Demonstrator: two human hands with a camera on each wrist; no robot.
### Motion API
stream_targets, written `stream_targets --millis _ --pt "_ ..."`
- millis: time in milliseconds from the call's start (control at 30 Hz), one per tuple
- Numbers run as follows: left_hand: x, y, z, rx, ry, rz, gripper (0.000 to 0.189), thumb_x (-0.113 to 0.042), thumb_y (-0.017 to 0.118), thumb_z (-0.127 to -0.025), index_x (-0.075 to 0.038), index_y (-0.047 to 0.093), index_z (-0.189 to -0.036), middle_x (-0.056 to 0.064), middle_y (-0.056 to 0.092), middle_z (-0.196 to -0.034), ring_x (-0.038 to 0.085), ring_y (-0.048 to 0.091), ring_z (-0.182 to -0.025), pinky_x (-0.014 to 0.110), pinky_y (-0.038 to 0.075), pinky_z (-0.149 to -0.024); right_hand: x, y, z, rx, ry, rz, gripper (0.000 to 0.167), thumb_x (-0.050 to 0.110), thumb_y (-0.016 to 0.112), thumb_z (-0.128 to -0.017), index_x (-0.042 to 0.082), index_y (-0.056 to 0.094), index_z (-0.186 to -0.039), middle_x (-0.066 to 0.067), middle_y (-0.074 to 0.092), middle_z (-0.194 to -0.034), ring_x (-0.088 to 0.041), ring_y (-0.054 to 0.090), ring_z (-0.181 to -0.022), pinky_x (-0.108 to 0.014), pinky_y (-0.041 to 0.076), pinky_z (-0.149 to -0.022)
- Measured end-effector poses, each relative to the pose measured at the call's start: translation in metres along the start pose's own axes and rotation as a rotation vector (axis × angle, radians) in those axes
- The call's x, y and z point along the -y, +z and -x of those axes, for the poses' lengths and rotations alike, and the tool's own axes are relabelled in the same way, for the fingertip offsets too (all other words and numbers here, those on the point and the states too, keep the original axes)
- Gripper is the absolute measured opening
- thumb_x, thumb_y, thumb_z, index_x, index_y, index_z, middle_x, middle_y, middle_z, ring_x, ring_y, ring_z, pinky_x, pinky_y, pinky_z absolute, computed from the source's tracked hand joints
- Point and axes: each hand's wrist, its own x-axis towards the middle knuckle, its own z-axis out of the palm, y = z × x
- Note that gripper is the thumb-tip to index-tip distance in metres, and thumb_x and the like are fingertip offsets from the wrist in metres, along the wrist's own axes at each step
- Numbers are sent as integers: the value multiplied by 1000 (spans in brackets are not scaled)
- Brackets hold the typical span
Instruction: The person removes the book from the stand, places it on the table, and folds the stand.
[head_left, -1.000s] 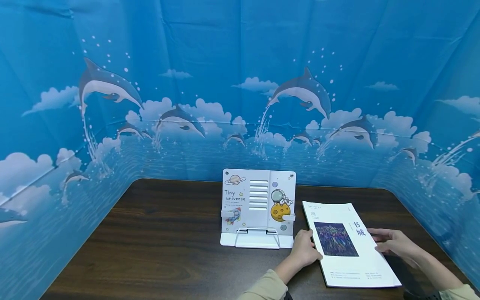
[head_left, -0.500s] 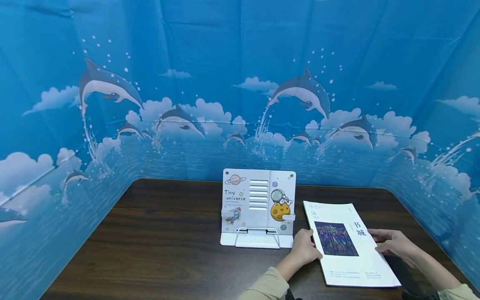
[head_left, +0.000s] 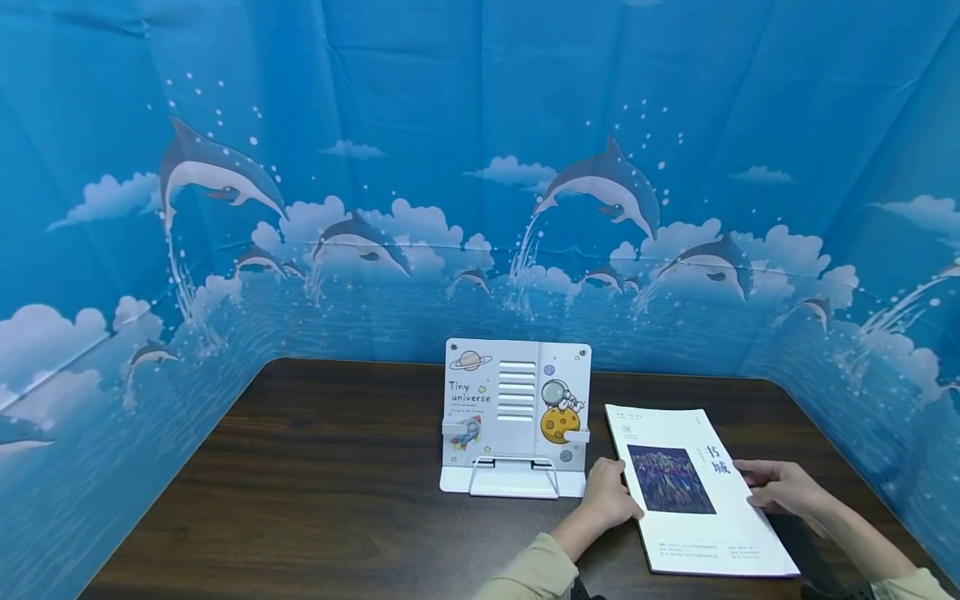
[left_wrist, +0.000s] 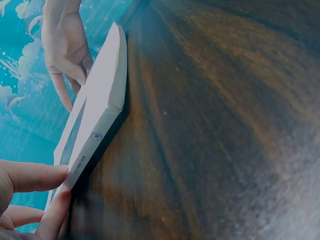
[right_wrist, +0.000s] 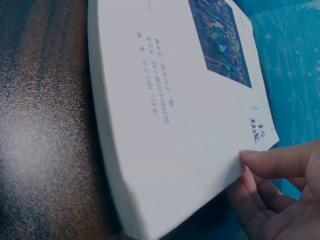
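Blue cloth [head_left: 420, 100] hangs behind the brown table [head_left: 315, 492], where the left hand [head_left: 604, 497] and right hand [head_left: 789, 490] pinch the book [head_left: 693, 492] by its long sides, so grabbing looks done, but it's beside the stand [head_left: 516, 437], which holds nothing yet

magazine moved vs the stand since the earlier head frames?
No. In the head view the magazine shows no visible shift against the white stand: same gap, same angle, same side.
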Motion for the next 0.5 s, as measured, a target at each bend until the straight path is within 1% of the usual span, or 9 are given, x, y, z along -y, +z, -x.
stream_targets --millis 133,200,233,267,367,400,433,467,500 --pt "0 -3 0 12 33 -32 45 -4 82 -52 9 64 -91 5 52 -81 8 43 -75 15 40 -70 3 -2 0 -8 -10 20 61 1 60 -78 -19 32 -129 -12 59 -96 -18 54 -78 -33 49 -65" --pt "-1 -5 0 26 41 -19 34 -3 81 -51 6 64 -79 3 48 -76 8 39 -73 16 37 -63 6 -4 0 -13 -22 21 60 2 59 -79 -19 32 -129 -14 58 -97 -18 55 -79 -33 50 -66" --pt "0 -6 0 32 56 -13 29 -3 80 -51 4 61 -71 2 45 -72 8 37 -70 16 35 -59 8 -5 0 -16 -29 19 60 2 59 -80 -19 32 -129 -15 58 -98 -18 55 -80 -33 50 -66" --pt "-1 -7 -1 37 60 -10 29 -3 80 -52 4 63 -74 1 45 -73 8 37 -69 16 35 -59 10 -6 1 -18 -39 15 60 3 58 -80 -19 31 -129 -17 58 -99 -18 56 -81 -33 50 -67" --pt "-2 -10 -2 72 61 0 35 -5 79 -57 5 66 -88 4 52 -83 9 44 -75 16 39 -64 16 -9 1 -24 -70 15 58 3 56 -82 -19 31 -129 -21 57 -102 -19 56 -82 -32 50 -67" --pt "-3 -11 -2 80 63 -7 40 -6 79 -59 4 66 -95 5 54 -86 8 46 -76 17 40 -66 18 -10 1 -26 -78 10 58 3 56 -82 -19 31 -129 -22 57 -103 -19 56 -82 -32 50 -66" --pt "-4 -12 -2 91 72 -19 45 -7 79 -60 3 66 -101 6 57 -91 9 49 -79 17 42 -68 19 -11 0 -22 -88 10 58 4 56 -82 -18 31 -130 -22 56 -103 -19 56 -82 -32 50 -66" --pt "-6 -14 -2 108 68 -27 51 -9 78 -62 1 63 -110 7 58 -98 10 52 -84 18 43 -72 20 -12 -2 -18 -86 10 59 6 57 -83 -16 31 -131 -21 57 -104 -18 56 -82 -32 50 -67" --pt "-9 -16 -1 125 72 -27 52 -10 78 -64 0 63 -112 7 58 -102 11 54 -87 19 44 -73 22 -12 -3 -16 -96 10 60 7 58 -83 -16 31 -131 -21 57 -104 -17 56 -81 -32 50 -66"
